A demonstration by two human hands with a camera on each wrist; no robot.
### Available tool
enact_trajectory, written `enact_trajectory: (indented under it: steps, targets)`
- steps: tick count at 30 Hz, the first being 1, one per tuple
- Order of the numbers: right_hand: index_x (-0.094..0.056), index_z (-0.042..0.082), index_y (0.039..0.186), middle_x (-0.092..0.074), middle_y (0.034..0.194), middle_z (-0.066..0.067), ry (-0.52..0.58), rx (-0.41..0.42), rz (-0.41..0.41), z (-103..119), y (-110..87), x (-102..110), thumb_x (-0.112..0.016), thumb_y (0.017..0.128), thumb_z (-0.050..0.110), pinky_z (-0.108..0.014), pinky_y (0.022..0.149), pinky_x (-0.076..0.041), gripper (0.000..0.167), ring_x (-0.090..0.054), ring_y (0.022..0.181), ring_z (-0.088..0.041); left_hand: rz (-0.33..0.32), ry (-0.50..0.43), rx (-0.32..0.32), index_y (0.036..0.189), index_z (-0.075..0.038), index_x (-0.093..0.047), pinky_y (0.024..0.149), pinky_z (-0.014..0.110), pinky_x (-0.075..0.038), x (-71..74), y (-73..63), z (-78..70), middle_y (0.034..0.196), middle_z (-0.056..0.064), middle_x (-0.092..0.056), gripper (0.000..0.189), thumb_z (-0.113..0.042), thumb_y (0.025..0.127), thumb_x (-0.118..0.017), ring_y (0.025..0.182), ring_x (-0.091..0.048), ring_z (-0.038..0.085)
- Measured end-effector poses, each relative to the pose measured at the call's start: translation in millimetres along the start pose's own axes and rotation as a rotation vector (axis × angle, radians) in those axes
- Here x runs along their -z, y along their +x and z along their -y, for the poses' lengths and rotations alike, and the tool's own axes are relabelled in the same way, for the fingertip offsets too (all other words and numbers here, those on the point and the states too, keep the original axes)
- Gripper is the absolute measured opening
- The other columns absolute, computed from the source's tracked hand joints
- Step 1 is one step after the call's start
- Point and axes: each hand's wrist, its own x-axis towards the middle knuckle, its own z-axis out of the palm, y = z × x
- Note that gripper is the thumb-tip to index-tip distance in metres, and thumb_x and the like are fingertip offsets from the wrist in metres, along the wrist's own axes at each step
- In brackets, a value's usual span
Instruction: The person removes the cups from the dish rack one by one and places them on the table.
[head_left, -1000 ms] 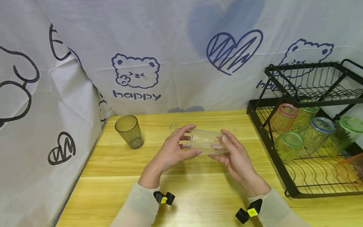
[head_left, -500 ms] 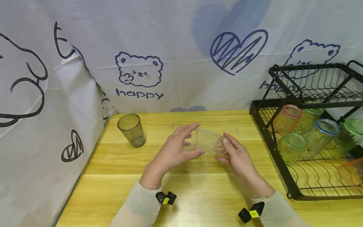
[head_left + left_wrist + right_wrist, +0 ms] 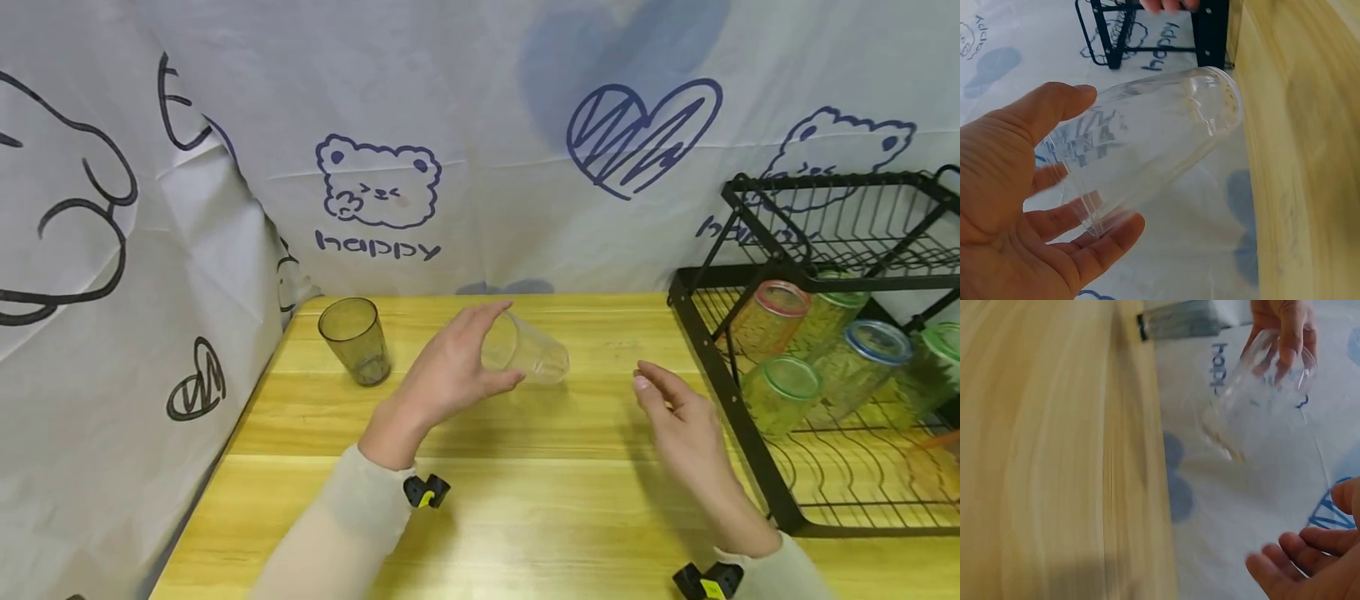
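A clear drinking glass [image 3: 543,354] is tilted above the wooden table, its base pointing right and down. My left hand [image 3: 450,367] holds it near the rim, thumb on one side and fingers on the other; the left wrist view shows the glass [image 3: 1154,137] spanned by that grip. My right hand [image 3: 686,425] is apart from the glass, to its right near the rack, with fingers loosely bent and nothing in them. At the left stands a smoky brown glass [image 3: 356,342], upright on the table.
A black two-tier dish rack [image 3: 720,417] stands at the right. Several tinted glasses with coloured rims, such as a green-rimmed glass [image 3: 783,396] and a blue-rimmed glass [image 3: 862,367], fill part of its lower tier. A white printed cloth [image 3: 510,208] hangs behind the wooden table [image 3: 525,517].
My right hand has let go of the glass's base and moved right toward the rack. My left hand keeps the glass, moving slightly left and back, its base tipping downward.
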Motion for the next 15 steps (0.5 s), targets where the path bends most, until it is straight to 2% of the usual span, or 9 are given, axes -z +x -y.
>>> enact_trajectory:
  steps: [3,5,8,11,15]
  targets:
    - [-0.060,0.007,0.148,-0.066,0.141,-0.020,-0.197,0.100,-0.148,-9,-8.3,13,-0.054,0.111,0.035,-0.032,0.082,-0.054,0.047,-0.066,0.121,-0.042,0.002,0.035,0.012,0.163,-0.012,-0.036,0.121,0.050,-0.042,7.0,5.7,5.7,0.162,0.011,-0.047,0.095,-0.041,0.087,-0.086,0.146,-0.049,0.034]
    - [-0.062,0.003,0.145,-0.064,0.141,-0.023,-0.267,0.144,-0.219,-17,-12.8,22,-0.059,0.109,0.029,-0.044,0.082,-0.055,0.045,-0.063,0.122,-0.045,0.006,0.051,0.019,0.163,-0.011,-0.036,0.121,0.050,-0.042,12.3,8.4,9.6,0.162,0.012,-0.046,0.095,-0.040,0.087,-0.086,0.146,-0.049,0.034]
    - [-0.062,-0.001,0.143,-0.062,0.139,-0.029,-0.331,0.181,-0.294,-29,-19.7,35,-0.061,0.107,0.023,-0.064,0.085,-0.050,0.043,-0.056,0.123,-0.049,0.019,0.082,0.040,0.163,-0.014,-0.036,0.118,0.052,-0.046,21.3,11.0,15.0,0.162,0.014,-0.043,0.093,-0.041,0.088,-0.085,0.143,-0.051,0.036]
    - [-0.063,-0.004,0.139,-0.062,0.135,-0.034,-0.366,0.212,-0.357,-39,-25.1,47,-0.065,0.104,0.018,-0.070,0.092,-0.044,0.041,-0.053,0.124,-0.053,0.039,0.109,0.074,0.164,-0.018,-0.037,0.111,0.054,-0.050,31.2,13.1,20.0,0.158,0.016,-0.043,0.090,-0.042,0.090,-0.083,0.137,-0.054,0.037]
    - [-0.064,-0.008,0.135,-0.064,0.128,-0.037,-0.424,0.239,-0.418,-50,-31.0,62,-0.067,0.100,0.011,-0.070,0.093,-0.043,0.039,-0.055,0.118,-0.057,0.083,0.149,0.106,0.165,-0.022,-0.036,0.107,0.055,-0.053,43.0,17.4,27.1,0.157,0.017,-0.045,0.090,-0.043,0.090,-0.081,0.134,-0.055,0.036]
